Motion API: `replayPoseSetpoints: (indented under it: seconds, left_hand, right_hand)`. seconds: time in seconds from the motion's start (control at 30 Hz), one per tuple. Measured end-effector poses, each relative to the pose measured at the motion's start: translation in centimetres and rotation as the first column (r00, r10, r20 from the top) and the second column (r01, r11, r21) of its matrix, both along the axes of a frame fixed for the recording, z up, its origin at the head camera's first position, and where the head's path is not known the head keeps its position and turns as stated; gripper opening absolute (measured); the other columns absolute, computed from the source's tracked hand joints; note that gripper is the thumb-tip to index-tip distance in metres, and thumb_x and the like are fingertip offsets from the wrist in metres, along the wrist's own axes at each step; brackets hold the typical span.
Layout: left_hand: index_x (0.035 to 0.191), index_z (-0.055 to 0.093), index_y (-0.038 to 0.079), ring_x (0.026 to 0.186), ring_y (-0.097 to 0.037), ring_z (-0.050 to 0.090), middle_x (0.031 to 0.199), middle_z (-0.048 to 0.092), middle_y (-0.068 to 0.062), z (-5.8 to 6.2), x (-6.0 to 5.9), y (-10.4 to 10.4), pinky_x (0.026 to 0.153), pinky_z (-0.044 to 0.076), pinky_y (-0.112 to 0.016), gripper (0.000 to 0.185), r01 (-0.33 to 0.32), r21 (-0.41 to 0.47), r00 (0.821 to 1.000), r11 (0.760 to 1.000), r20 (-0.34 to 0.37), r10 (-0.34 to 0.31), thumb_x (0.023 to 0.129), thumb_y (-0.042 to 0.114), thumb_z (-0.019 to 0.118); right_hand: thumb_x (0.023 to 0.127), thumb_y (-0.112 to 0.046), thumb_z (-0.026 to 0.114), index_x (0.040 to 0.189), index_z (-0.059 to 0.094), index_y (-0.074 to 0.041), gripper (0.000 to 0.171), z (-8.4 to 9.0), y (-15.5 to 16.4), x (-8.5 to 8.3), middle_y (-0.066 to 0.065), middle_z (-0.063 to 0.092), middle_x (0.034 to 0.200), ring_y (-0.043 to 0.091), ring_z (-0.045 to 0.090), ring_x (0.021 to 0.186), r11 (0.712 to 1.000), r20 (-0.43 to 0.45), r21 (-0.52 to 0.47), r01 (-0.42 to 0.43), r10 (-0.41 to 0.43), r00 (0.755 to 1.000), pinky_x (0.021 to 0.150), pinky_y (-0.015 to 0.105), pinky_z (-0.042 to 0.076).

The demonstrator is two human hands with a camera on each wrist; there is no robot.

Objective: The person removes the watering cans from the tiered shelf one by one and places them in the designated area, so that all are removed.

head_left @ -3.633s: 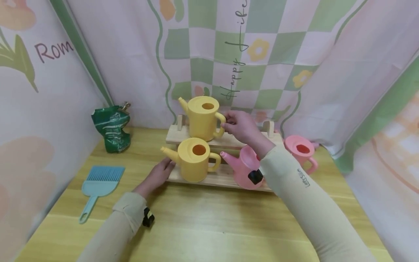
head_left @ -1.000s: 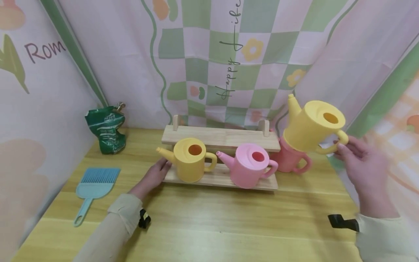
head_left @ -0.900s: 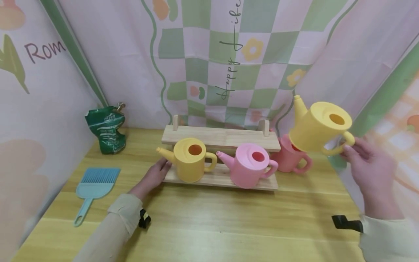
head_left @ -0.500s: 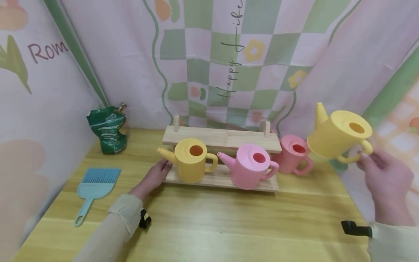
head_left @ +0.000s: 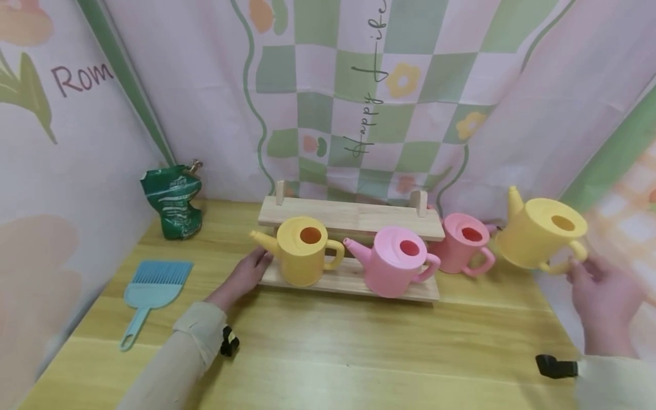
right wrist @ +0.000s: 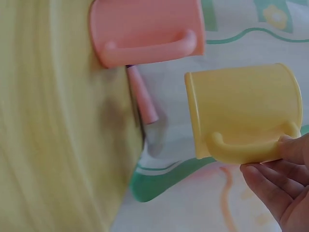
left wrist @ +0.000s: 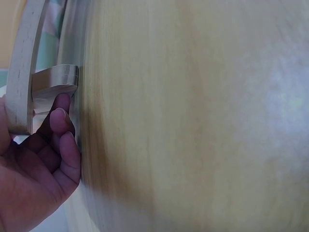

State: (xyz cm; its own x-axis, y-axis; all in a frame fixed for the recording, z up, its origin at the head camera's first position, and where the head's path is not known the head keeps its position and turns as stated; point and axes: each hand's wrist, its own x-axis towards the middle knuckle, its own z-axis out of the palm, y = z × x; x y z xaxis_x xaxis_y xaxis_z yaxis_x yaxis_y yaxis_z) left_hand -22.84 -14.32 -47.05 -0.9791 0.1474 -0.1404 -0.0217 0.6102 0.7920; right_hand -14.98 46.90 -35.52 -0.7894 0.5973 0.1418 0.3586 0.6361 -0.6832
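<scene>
My right hand [head_left: 607,293] pinches the handle of a yellow watering can [head_left: 542,234], holding it in the air past the table's right end, spout pointing up and left. In the right wrist view the thumb and fingers close on that handle's upper part. My left hand [head_left: 249,270] grips the left end of a two-tier wooden shelf [head_left: 353,216]; in the left wrist view its curled fingers [left wrist: 70,159] reach under the plank [left wrist: 21,82]. On the lower tier stand another yellow watering can [head_left: 301,256] and a light pink watering can [head_left: 392,265]. The upper tier is bare.
A darker pink watering can [head_left: 463,242] stands on the table right of the shelf. A pink stick-like piece [right wrist: 142,94] lies behind it. At the left are a blue-green dustpan-shaped brush [head_left: 154,290] and a clipped green bag [head_left: 174,202]. Printed curtains [head_left: 205,68] enclose the table [head_left: 328,347].
The right hand has lifted the yellow watering can off the upper tier, carried it right past the darker pink one, and most recently lowered it. The left hand keeps its place on the shelf.
</scene>
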Motion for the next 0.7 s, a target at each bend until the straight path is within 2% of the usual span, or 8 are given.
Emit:
replayPoseSetpoints:
  seconds: [0.17, 0.2, 0.27, 0.4, 0.53, 0.7]
  left_hand:
    - [0.137, 0.022, 0.038, 0.129, -0.025, 0.024, 0.142, 0.026, -0.002, -0.2, -0.1, 0.2, 0.101, 0.021, -0.05, 0.064, -0.008, -0.007, 1.0, 1.0, 0.013, 0.008, 0.081, 0.068, 0.024]
    - [0.137, 0.021, 0.037, 0.129, -0.026, 0.024, 0.143, 0.026, -0.002, -0.2, -0.1, 0.2, 0.101, 0.021, -0.05, 0.065, -0.008, -0.008, 1.0, 1.0, 0.015, 0.009, 0.081, 0.068, 0.024]
    - [0.138, 0.021, 0.037, 0.129, -0.026, 0.024, 0.143, 0.026, -0.002, -0.2, -0.1, 0.2, 0.101, 0.021, -0.05, 0.065, -0.013, -0.013, 1.0, 1.0, 0.02, 0.013, 0.081, 0.068, 0.024]
    - [0.138, 0.021, 0.036, 0.129, -0.026, 0.024, 0.142, 0.026, -0.003, -0.1, 0.0, 0.1, 0.101, 0.021, -0.05, 0.065, -0.014, -0.015, 1.0, 1.0, 0.016, 0.014, 0.081, 0.067, 0.024]
    - [0.138, 0.022, 0.036, 0.129, -0.027, 0.024, 0.142, 0.027, -0.004, -0.1, 0.0, 0.1, 0.101, 0.021, -0.05, 0.064, -0.009, -0.012, 1.0, 1.0, -0.001, 0.009, 0.082, 0.067, 0.024]
    - [0.138, 0.021, 0.036, 0.128, -0.027, 0.025, 0.142, 0.027, -0.004, -0.2, -0.1, 0.0, 0.101, 0.021, -0.05, 0.064, -0.003, -0.01, 1.0, 1.0, -0.005, 0.003, 0.082, 0.066, 0.024]
  right_hand:
    - [0.087, -0.033, 0.054, 0.118, 0.055, -0.007, 0.04, -1.7, 0.3, -0.2, -0.041, 0.04, 0.061, -0.018, 0.043, 0.052, 0.999, -0.033, 0.032, -0.019, 0.02, 0.999, 0.054, 0.01, 0.035]
    - [0.087, -0.035, 0.052, 0.118, 0.054, -0.007, 0.042, -1.9, 0.3, -0.2, -0.042, 0.038, 0.06, -0.019, 0.043, 0.051, 0.998, -0.016, 0.055, -0.029, 0.03, 0.999, 0.055, 0.012, 0.034]
    - [0.088, -0.036, 0.051, 0.118, 0.053, -0.005, 0.044, -2.4, 0.3, -0.3, -0.043, 0.037, 0.059, -0.019, 0.042, 0.051, 0.995, 0.006, 0.085, -0.056, 0.055, 0.998, 0.056, 0.015, 0.033]
    - [0.087, -0.04, 0.05, 0.125, 0.046, -0.005, 0.052, -3.3, 0.5, -0.5, -0.044, 0.037, 0.062, -0.019, 0.043, 0.054, 0.993, 0.06, 0.055, -0.108, 0.105, 0.993, 0.057, 0.018, 0.036]
    - [0.087, -0.04, 0.05, 0.127, 0.044, -0.005, 0.053, -4.1, 0.7, -0.7, -0.045, 0.038, 0.065, -0.017, 0.045, 0.054, 0.988, 0.083, 0.037, -0.147, 0.143, 0.986, 0.051, 0.016, 0.04]
    - [0.087, -0.039, 0.05, 0.126, 0.045, -0.005, 0.052, -5.1, 1.0, -1.0, -0.045, 0.039, 0.067, -0.018, 0.044, 0.055, 0.985, 0.087, 0.044, -0.165, 0.161, 0.983, 0.051, 0.016, 0.041]
